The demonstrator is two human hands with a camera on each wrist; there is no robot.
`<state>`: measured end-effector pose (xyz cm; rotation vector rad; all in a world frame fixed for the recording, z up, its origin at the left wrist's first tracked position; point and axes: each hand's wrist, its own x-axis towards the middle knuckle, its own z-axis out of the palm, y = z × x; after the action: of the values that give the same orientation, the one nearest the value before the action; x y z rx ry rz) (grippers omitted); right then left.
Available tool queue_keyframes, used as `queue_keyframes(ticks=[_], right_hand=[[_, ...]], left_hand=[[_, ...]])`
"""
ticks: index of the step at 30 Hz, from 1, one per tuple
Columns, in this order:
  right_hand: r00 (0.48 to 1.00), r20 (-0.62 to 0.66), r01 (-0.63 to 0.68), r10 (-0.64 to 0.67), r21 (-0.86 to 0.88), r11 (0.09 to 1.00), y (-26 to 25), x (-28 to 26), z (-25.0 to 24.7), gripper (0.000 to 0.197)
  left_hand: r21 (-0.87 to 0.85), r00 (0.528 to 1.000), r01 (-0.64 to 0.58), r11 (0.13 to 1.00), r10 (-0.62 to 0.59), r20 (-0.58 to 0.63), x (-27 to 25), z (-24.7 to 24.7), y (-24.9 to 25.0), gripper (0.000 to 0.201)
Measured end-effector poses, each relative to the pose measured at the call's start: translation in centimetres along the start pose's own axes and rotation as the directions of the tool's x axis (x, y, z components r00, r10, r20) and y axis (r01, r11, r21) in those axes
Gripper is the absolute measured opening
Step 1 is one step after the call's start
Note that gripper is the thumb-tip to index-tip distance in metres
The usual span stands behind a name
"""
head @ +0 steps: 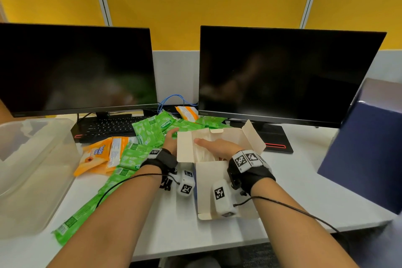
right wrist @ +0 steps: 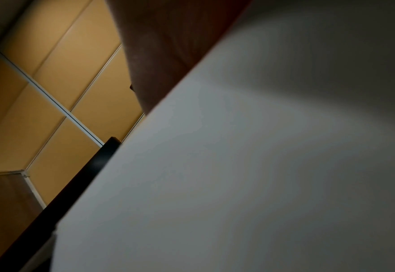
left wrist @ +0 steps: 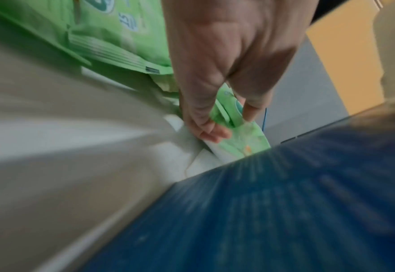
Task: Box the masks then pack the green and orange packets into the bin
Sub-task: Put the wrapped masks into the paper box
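Observation:
An open cardboard box (head: 237,137) stands mid-desk with its flaps spread. Inside lies a pale stack of masks (head: 203,155). My right hand (head: 214,146) lies flat on that stack, fingers straight. The right wrist view shows mostly a box flap (right wrist: 250,165) and a dark part of the hand (right wrist: 159,47). My left hand (head: 171,138) sits against the box's left side, fingers extended onto green packets (head: 150,130). In the left wrist view the left hand (left wrist: 226,119) touches a green packet (left wrist: 240,145) beside the box's blue side (left wrist: 284,211). Orange packets (head: 97,156) lie left of it.
A clear plastic bin (head: 32,169) stands at the left edge. More green packets (head: 74,222) trail toward the desk's front. Behind are two dark monitors (head: 282,76), a keyboard (head: 111,126) and another orange packet (head: 187,113). A dark blue box (head: 365,148) stands at right.

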<state>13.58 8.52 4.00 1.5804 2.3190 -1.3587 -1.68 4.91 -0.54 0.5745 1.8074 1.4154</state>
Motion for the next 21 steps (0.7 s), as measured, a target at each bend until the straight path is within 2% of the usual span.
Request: queue_keyframes(ticks=[1,2,4,5,6,7,10,11,13,14,15,16,18,19,21], right_hand=[[1.000,0.002,-0.007,0.007,-0.001,1.000,0.0,0.1,0.0,0.083],[1.000,0.004,-0.015,0.015,-0.001,1.000,0.1,0.1,-0.1,0.084],[0.999,-0.007,-0.037,0.038,0.031,0.999,0.2,0.3,-0.3,0.081],[0.998,-0.025,-0.049,0.051,0.056,0.997,0.3,0.4,-0.4,0.077],[0.997,-0.053,-0.053,0.057,0.074,0.996,0.5,0.5,-0.6,0.072],[0.994,-0.087,-0.054,0.061,0.084,0.995,0.6,0.7,-0.7,0.067],[0.983,-0.165,-0.063,0.077,0.093,0.994,1.3,1.0,-1.5,0.058],[0.981,-0.178,-0.069,0.083,0.088,0.994,1.6,1.1,-1.8,0.055],[0.974,-0.205,-0.080,0.092,0.067,0.995,2.1,1.0,-2.7,0.051],[0.970,-0.220,-0.090,0.102,0.064,0.994,2.5,0.9,-3.2,0.050],[0.966,-0.233,-0.102,0.116,0.071,0.992,3.0,0.9,-3.7,0.049],[0.960,-0.248,-0.111,0.128,0.082,0.990,3.4,0.9,-4.1,0.049],[0.953,-0.260,-0.130,0.152,0.102,0.986,4.1,0.9,-4.7,0.050],[0.952,-0.260,-0.137,0.162,0.112,0.984,4.4,0.9,-4.9,0.051],[0.950,-0.262,-0.139,0.167,0.120,0.983,4.5,0.9,-4.9,0.053]], left_hand=[[0.068,0.996,-0.083,0.994,0.083,0.014,0.3,-0.1,0.3,0.020],[0.057,0.995,-0.101,0.993,0.100,0.006,0.7,-0.6,0.3,0.019],[0.024,0.997,-0.002,1.000,0.000,0.080,2.2,-1.2,0.2,0.029],[0.091,0.999,-0.023,0.996,0.019,0.046,2.8,-1.9,-0.1,0.036],[0.172,0.993,-0.119,0.978,0.120,0.004,3.6,-2.7,-0.4,0.042],[0.157,0.987,-0.145,0.977,0.154,-0.045,3.5,-3.4,-0.1,0.045],[0.104,0.969,-0.181,0.978,0.195,-0.150,4.0,-5.4,0.3,0.041],[0.072,0.966,-0.161,0.984,0.172,-0.192,4.0,-6.0,0.6,0.037],[0.018,0.966,-0.149,0.989,0.149,-0.210,4.7,-6.6,0.7,0.042],[0.061,0.961,-0.163,0.985,0.172,-0.216,4.7,-7.1,0.6,0.046],[0.010,0.956,-0.167,0.986,0.164,-0.245,4.7,-7.1,0.5,0.045],[-0.050,0.946,-0.169,0.984,0.148,-0.290,4.3,-6.9,0.5,0.042],[0.044,0.893,-0.291,0.956,0.288,-0.347,4.0,-6.0,0.0,0.032],[0.149,0.888,-0.323,0.935,0.354,-0.295,3.8,-5.2,-0.3,0.024],[0.333,0.909,-0.393,0.857,0.417,-0.002,3.0,-2.9,-1.0,0.010]])
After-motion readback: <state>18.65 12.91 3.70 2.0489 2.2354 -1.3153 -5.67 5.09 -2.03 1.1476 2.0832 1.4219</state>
